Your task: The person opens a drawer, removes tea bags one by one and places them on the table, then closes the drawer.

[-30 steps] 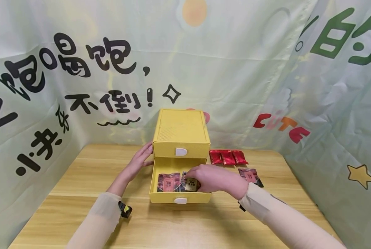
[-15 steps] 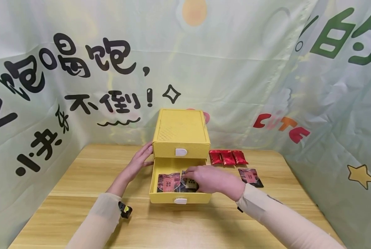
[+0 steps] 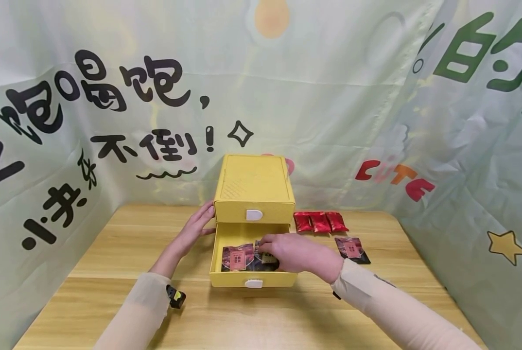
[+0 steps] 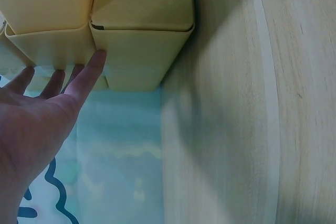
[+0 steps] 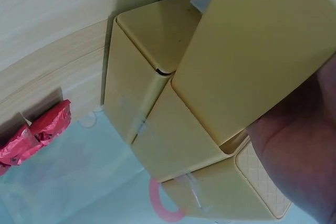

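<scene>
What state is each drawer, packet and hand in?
Top drawer: shut
Middle drawer: pulled open
Bottom drawer: shut
Pink-label packet: in middle drawer, label visible
Pale-label packet: in middle drawer, partly covered
Loose packet: flat on table, label up
Three red packets: in a row on table
Left hand: fingers extended against drawer unit's side
Right hand: fingers at pale-label packet, grip unclear

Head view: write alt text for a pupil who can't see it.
A person's right hand reaches into a yellow cabinet's open lower drawer, where two dark packets show; the left hand touches the cabinet. At right, three red packets and another dark packet lie on the table.
</scene>
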The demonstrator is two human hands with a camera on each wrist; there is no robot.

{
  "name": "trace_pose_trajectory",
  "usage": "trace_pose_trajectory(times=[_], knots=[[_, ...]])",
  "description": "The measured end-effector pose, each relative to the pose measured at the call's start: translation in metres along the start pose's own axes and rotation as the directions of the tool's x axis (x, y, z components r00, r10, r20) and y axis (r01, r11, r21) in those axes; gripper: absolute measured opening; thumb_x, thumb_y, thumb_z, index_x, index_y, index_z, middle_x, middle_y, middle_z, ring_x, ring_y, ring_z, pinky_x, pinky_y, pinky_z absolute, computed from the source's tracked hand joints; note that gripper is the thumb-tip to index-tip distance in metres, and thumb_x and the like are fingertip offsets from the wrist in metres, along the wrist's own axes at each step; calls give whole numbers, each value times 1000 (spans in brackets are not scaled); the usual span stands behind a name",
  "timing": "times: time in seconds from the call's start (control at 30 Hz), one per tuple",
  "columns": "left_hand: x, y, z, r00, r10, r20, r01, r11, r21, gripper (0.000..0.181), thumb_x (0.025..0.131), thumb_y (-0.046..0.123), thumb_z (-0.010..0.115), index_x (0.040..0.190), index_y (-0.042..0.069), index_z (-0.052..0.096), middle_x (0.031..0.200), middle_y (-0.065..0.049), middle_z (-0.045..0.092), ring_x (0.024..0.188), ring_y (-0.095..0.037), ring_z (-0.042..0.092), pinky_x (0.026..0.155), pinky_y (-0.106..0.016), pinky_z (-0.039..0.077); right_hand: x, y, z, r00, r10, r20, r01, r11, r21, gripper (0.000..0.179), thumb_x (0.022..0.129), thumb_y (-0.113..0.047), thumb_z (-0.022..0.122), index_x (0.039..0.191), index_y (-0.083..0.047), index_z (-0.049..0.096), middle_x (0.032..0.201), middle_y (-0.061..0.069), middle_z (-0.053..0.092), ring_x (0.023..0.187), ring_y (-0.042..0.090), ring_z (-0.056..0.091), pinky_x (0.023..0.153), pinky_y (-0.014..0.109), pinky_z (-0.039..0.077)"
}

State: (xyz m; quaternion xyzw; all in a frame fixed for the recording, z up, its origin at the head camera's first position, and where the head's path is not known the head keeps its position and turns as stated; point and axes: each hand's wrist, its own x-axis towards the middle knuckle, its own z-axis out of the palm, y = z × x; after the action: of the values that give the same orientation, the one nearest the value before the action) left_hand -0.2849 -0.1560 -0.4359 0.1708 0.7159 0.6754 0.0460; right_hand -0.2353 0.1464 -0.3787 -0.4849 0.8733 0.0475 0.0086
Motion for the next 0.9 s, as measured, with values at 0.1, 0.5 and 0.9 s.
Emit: trace_pose_trajectory(times=[0.1,0.5,0.9], knots=[[0,-1,0,1000,0,1,0,1000,-5,61,114,33,35,165,2,22,167,-24,27,150,-45,31,111,-65,43,0,0,1,1000,3,7,-2,1000,-16,45,91,-19,83,134,-10,70,131,7,67,116,23,68,95,36,61],[-1,-1,1,1000,0,-2,0,1000,16,62,114,35,35,165,4,21,169,-22,24,151,-45,29,111,-63,44,-2,2,4,999,-18,-33,17,1000,-13,47,94,-26,80,136,-9,68,137,9,66,117,25,69,96,38,60],[-1,0,1,1000,6,-2,-6,1000,9,62,114,34,35,165,2,20,168,-24,23,151,-46,28,111,-62,45,-4,3,6,997,3,-76,-3,1000,-10,46,91,-9,70,136,-5,66,137,12,67,121,28,67,99,41,59]])
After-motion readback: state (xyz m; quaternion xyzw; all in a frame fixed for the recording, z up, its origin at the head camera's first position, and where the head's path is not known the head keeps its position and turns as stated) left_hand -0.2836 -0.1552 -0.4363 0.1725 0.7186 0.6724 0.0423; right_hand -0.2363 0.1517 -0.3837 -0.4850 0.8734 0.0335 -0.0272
